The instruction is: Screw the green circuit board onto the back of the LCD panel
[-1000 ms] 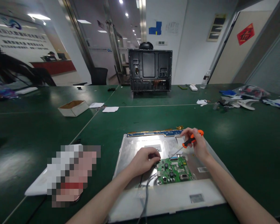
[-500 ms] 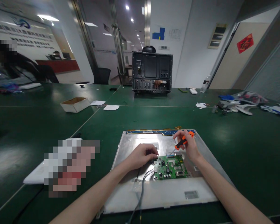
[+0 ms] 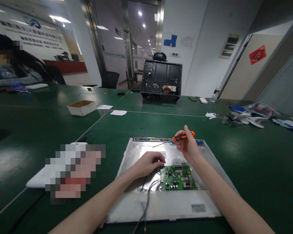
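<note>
A silver monitor back panel [image 3: 207, 159] lies flat on the green table in front of me. A green circuit board [image 3: 177, 177] sits on its near middle, and a narrow blue board [image 3: 146, 140] runs along its far edge. My left hand [image 3: 148, 164] rests curled on the panel, touching the circuit board's left corner, with grey cables [image 3: 146, 201] trailing from under it. My right hand [image 3: 187, 146] is raised above the panel and grips an orange-handled screwdriver [image 3: 183, 136], whose shaft points left, nearly level.
A pixelated object lies on a white sheet [image 3: 36, 182] to the left. Farther back are an open cardboard box [image 3: 81, 108], papers [image 3: 118, 112], a black computer case [image 3: 161, 80] with a hand inside, a bottle [image 3: 215, 94] and clutter [image 3: 254, 113] at right. A person [image 3: 17, 70] sits far left.
My right hand lifted the screwdriver off the circuit board and swung it up to lie nearly level, tip pointing left. My left hand stayed at the board's corner. The view shifted slightly.
</note>
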A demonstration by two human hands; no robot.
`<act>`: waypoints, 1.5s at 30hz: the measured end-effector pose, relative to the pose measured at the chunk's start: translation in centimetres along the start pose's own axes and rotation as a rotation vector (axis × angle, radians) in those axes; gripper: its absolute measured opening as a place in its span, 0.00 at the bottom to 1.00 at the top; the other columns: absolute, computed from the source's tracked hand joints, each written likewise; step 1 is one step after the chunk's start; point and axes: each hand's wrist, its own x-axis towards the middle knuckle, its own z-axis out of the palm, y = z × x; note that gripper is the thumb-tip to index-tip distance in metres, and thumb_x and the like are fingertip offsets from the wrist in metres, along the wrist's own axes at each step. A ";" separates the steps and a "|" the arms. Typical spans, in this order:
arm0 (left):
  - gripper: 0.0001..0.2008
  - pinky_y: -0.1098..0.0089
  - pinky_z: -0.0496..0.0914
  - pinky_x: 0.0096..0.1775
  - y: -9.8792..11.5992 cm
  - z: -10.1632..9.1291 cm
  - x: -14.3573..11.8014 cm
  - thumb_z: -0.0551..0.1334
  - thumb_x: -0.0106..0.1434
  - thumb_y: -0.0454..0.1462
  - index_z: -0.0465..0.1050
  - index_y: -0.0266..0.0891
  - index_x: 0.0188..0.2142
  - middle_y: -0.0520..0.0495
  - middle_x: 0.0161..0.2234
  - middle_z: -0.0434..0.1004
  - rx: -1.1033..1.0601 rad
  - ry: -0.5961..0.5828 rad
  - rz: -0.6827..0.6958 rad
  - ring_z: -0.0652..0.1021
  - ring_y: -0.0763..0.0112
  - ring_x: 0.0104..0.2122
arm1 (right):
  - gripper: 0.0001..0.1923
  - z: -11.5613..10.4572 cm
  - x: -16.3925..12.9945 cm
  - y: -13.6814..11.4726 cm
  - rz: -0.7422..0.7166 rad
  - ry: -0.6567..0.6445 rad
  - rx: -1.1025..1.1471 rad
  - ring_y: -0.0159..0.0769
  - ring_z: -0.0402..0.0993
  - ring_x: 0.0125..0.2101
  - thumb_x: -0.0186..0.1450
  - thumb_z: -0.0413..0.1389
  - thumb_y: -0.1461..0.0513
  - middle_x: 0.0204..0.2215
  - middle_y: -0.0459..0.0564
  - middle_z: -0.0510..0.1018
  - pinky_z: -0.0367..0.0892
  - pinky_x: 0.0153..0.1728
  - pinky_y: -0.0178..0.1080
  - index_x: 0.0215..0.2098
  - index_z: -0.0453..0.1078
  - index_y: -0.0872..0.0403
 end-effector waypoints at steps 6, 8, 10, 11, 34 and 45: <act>0.05 0.73 0.66 0.35 0.0 -0.1 0.0 0.60 0.58 0.29 0.75 0.37 0.30 0.51 0.28 0.76 0.038 -0.004 0.039 0.74 0.71 0.30 | 0.19 -1.0 -0.2 0.9 -0.014 -0.003 0.021 0.24 0.59 0.16 0.40 0.70 0.56 0.16 0.40 0.69 0.54 0.12 0.27 0.26 0.71 0.53; 0.06 0.73 0.66 0.35 0.0 -0.2 0.0 0.59 0.59 0.29 0.75 0.37 0.31 0.51 0.29 0.77 0.041 -0.018 0.049 0.74 0.71 0.31 | 0.18 -1.3 -0.3 1.2 -0.031 0.015 0.000 0.23 0.58 0.16 0.42 0.70 0.55 0.16 0.40 0.69 0.53 0.12 0.27 0.27 0.71 0.54; 0.07 0.73 0.67 0.35 0.0 -0.3 0.0 0.58 0.59 0.29 0.75 0.37 0.31 0.51 0.29 0.77 0.037 -0.028 0.050 0.74 0.71 0.31 | 0.18 -1.4 -0.3 1.6 -0.048 0.032 -0.027 0.23 0.57 0.15 0.45 0.69 0.53 0.16 0.41 0.69 0.53 0.11 0.27 0.25 0.71 0.55; 0.07 0.73 0.67 0.35 0.0 -0.4 -0.1 0.58 0.59 0.29 0.75 0.37 0.32 0.50 0.30 0.77 0.033 -0.030 0.048 0.74 0.71 0.31 | 0.18 -1.4 -0.3 1.7 -0.055 0.040 -0.041 0.23 0.57 0.15 0.46 0.68 0.53 0.16 0.41 0.69 0.53 0.11 0.27 0.24 0.70 0.56; 0.06 0.73 0.63 0.32 -0.1 -1.0 0.0 0.62 0.53 0.28 0.78 0.36 0.29 0.49 0.28 0.76 0.134 -0.079 0.113 0.71 0.71 0.29 | 0.23 -0.7 -0.6 2.3 -0.074 0.074 -0.187 0.23 0.56 0.11 0.48 0.65 0.46 0.13 0.39 0.66 0.48 0.11 0.29 0.23 0.66 0.56; 0.06 0.73 0.64 0.33 -0.1 -1.2 -0.3 0.61 0.54 0.28 0.77 0.36 0.29 0.49 0.29 0.75 0.069 -0.082 0.080 0.71 0.71 0.29 | 0.21 -1.1 -0.6 2.6 -0.100 0.081 -0.185 0.23 0.54 0.12 0.51 0.63 0.46 0.13 0.38 0.65 0.48 0.12 0.30 0.24 0.66 0.55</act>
